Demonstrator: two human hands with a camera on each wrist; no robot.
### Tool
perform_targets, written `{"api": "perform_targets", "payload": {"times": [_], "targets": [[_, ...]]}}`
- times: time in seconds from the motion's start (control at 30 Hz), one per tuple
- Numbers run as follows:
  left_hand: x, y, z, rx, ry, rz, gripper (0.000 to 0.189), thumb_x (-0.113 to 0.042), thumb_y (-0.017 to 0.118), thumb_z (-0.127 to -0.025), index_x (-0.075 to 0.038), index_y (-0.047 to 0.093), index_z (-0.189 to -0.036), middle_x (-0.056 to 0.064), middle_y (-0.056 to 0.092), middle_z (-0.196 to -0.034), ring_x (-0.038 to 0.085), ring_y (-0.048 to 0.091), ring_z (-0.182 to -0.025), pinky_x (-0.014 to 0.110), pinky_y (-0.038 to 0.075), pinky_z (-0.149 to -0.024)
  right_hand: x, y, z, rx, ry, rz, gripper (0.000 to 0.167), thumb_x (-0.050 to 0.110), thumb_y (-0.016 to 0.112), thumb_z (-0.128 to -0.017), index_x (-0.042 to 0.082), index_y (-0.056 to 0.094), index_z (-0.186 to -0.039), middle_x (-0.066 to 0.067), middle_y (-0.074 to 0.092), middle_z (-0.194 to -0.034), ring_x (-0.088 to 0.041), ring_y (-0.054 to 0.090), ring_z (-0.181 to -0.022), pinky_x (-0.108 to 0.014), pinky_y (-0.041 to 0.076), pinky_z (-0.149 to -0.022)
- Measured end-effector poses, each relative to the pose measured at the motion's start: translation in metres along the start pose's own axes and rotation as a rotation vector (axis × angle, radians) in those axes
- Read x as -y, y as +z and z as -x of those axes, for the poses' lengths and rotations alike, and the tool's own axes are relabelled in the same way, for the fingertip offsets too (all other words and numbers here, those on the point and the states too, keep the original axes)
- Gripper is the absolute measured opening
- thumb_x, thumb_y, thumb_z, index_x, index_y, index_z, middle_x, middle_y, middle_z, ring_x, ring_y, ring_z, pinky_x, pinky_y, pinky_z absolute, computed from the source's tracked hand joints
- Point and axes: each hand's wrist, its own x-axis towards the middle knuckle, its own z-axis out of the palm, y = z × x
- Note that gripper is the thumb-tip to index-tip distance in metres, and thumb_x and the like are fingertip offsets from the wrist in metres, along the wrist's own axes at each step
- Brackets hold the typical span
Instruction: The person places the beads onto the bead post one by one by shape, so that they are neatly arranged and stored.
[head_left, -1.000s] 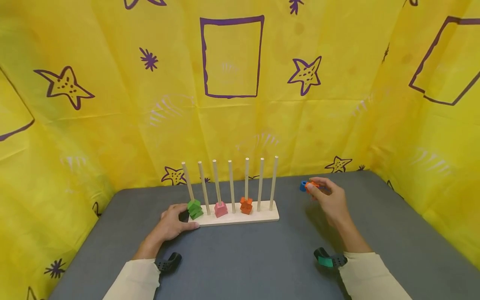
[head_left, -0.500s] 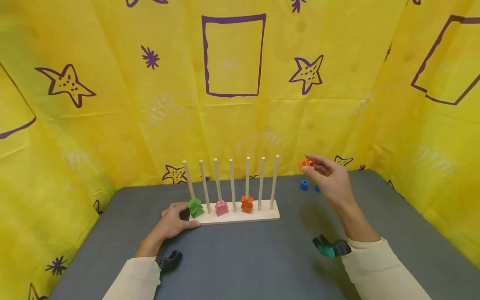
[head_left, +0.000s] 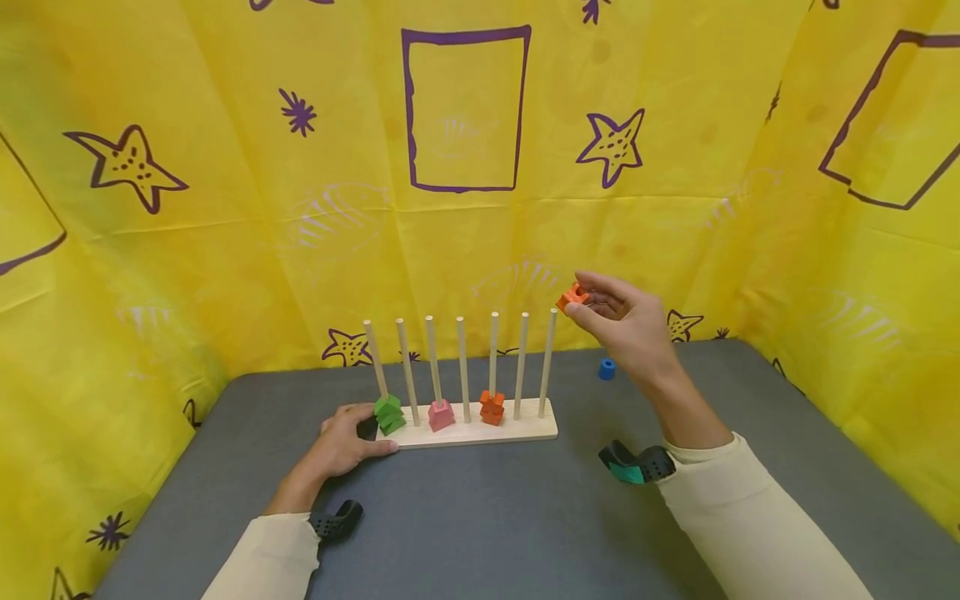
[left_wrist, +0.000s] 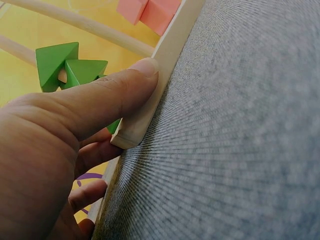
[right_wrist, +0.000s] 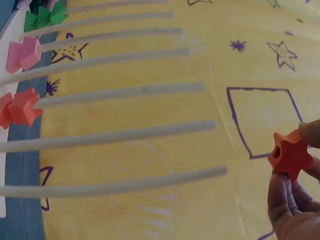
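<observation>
In the head view a pale wooden peg board [head_left: 517, 430] with several upright rods stands on the table. My left hand [head_left: 347, 442] grips its left end; in the left wrist view the thumb [left_wrist: 120, 92] lies along the front edge, fingers behind. Green triangular beads [head_left: 390, 416] sit on the leftmost rod, pink beads [head_left: 442, 415] on the third, and orange star beads [head_left: 492, 408] on the fifth. My right hand [head_left: 630, 329] pinches another orange star bead [right_wrist: 291, 155] between thumb and fingers, in the air just right of the rightmost rod's top, its hole showing.
A blue bead [head_left: 607, 369] stands on the grey table [head_left: 480, 517] behind the right forearm's reach, to the right of the board. A yellow patterned cloth [head_left: 465, 242] rises at the back and both sides.
My right hand has lifted the orange star bead from near the blue beads and carried it up and left toward the rod tops. One blue bead is now hidden. The left hand stays put.
</observation>
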Motion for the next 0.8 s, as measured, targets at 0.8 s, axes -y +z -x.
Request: {"api": "perform_targets", "payload": {"times": [0.8], "targets": [[0.003, -0.001, -0.002, 0.0, 0.012, 0.002, 0.086, -0.049, 0.082, -0.072, -0.004, 0.051, -0.139, 0.023, 0.044, -0.139, 0.045, 0.026, -0.129, 0.066, 0.014, -0.099, -0.001, 0.064, -0.031, 0.153, -0.064, 0.084, 0.032, 0.002, 0.071, -0.086, -0.004, 0.067, -0.118, -0.015, 0.066, -0.103, -0.027, 0.065, -0.086, -0.036, 0.053, -0.076]]}}
